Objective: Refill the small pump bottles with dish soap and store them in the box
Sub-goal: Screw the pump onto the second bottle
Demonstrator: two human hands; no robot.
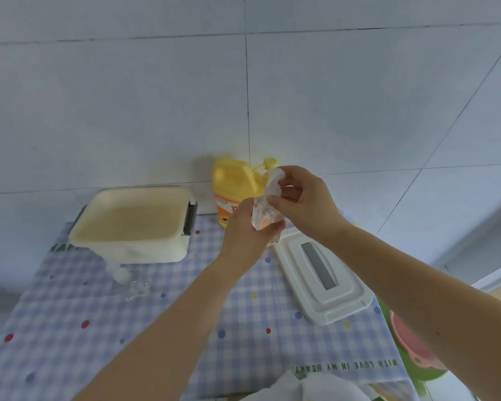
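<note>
Clear glossy plastic pump bottle [265,218]; matt white plastic box [133,224]; checked cloth [243,314].

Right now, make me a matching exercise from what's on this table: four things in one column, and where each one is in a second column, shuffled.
Things:
1. jug
2. box
3. lid
4. pump bottle

Places:
A. lying flat on the checked cloth, right of the hands
B. held up in both hands, left hand round the body, right hand at the pump top
C. open, at the table's back left
D. standing against the tiled wall, behind the hands

Pairs: 1-D, 2-C, 3-A, 4-B
</note>
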